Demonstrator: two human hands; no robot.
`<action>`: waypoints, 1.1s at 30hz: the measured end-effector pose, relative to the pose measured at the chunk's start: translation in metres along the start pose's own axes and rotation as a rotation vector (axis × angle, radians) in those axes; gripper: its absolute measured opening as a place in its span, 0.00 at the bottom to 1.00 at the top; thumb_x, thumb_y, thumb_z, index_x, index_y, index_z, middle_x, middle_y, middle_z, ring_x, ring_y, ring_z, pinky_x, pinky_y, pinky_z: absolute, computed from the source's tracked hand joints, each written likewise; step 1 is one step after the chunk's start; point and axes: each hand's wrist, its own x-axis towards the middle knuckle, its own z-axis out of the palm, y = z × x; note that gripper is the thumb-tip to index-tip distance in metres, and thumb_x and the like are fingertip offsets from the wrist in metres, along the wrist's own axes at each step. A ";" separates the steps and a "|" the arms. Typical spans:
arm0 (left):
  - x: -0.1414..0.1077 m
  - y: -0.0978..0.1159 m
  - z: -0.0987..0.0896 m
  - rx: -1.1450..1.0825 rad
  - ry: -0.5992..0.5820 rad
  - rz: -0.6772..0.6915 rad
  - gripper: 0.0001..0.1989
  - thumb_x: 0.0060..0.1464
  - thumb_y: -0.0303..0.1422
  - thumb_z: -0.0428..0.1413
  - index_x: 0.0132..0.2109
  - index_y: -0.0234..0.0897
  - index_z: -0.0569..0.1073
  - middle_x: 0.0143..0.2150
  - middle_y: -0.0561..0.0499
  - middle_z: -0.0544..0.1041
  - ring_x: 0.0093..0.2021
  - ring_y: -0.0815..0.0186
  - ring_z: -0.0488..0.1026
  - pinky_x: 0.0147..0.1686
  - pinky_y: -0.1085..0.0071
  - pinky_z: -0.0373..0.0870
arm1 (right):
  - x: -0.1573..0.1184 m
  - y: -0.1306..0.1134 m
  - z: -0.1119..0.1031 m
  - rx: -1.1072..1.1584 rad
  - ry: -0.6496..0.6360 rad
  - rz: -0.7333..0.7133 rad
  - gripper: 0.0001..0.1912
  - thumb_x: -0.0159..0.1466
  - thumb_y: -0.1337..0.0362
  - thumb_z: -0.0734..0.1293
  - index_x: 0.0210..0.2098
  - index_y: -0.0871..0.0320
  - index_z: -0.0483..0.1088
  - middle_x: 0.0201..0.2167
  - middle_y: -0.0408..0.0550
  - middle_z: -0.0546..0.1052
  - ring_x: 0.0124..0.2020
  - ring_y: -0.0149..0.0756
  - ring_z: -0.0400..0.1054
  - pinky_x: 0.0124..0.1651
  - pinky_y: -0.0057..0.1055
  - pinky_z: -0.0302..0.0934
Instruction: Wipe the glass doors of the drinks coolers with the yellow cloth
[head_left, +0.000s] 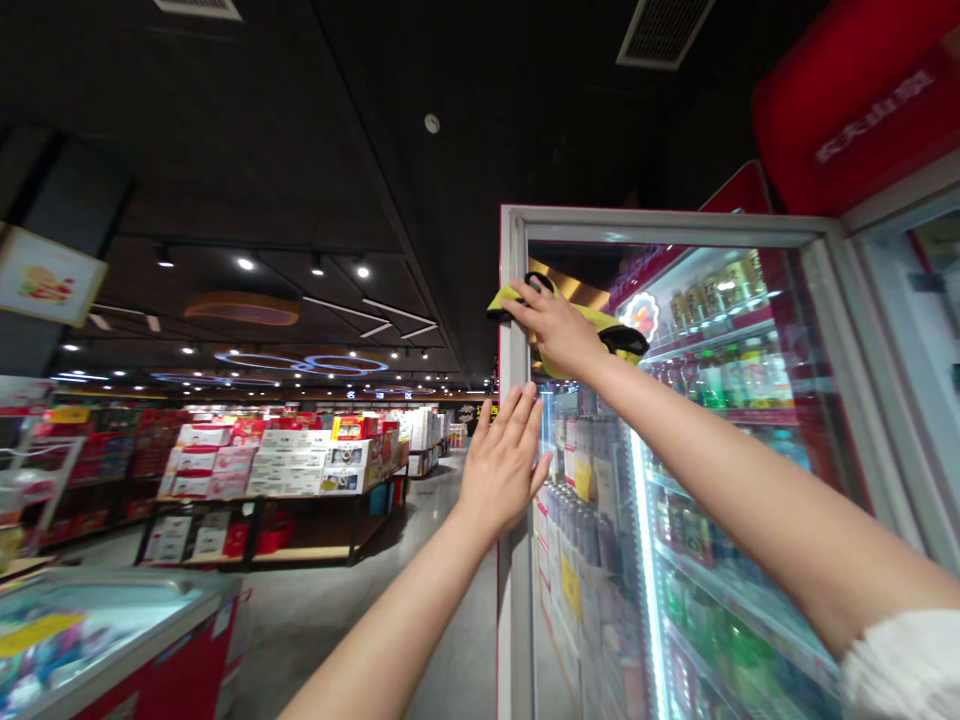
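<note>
A glass fridge door [514,590] with a pale metal frame stands swung open before me. My left hand [501,465] lies against the door's upright edge, fingers stretched out and holding nothing. Higher up, my right hand [559,328] presses a yellow cleaning cloth [626,338] with black trim to the upper corner of the frame and glass. The fingers are bent over the cloth, and part of it is hidden beneath them. Behind the glass, bottles [712,380] show on the lit shelves.
A chest freezer [191,600] stands at lower left. Beyond it, boxed goods [292,455] are stacked on a display table. A grey floor aisle [420,540] runs between the table and the door. Another fridge with a red header [862,110] is at the right.
</note>
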 end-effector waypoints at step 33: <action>0.001 -0.003 0.008 -0.058 0.132 0.015 0.33 0.68 0.36 0.47 0.75 0.35 0.48 0.76 0.41 0.54 0.75 0.53 0.50 0.71 0.46 0.52 | -0.061 0.088 -0.024 -0.122 0.208 0.805 0.32 0.70 0.68 0.53 0.72 0.51 0.55 0.75 0.52 0.54 0.74 0.57 0.47 0.69 0.68 0.44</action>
